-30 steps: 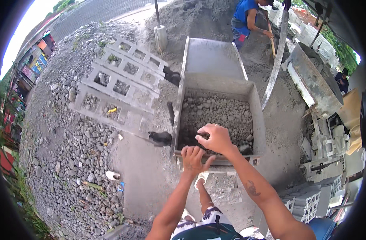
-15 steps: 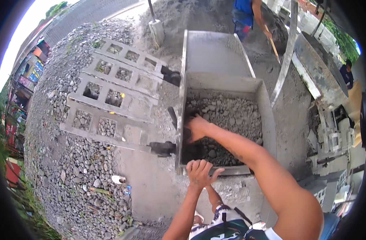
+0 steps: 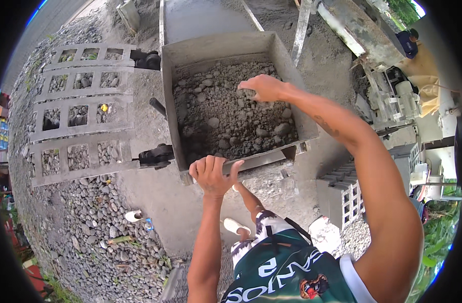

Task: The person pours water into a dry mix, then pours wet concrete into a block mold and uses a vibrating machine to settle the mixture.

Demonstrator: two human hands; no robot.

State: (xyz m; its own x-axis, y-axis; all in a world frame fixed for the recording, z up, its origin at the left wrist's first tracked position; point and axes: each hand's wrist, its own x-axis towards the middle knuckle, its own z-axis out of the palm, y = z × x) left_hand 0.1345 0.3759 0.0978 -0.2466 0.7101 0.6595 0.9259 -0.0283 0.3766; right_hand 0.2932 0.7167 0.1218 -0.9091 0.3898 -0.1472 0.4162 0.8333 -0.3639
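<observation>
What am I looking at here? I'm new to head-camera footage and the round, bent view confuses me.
The camera sits on a person's head and looks down; its fisheye lens bends straight edges. Both bare arms rise from the bottom. The left hand grips the near rim of a grey metal bin. The right hand reaches into the bin, fingers on the damp gravel mix filling it. To the left, hollow concrete blocks lie in rows on pebbly ground.
</observation>
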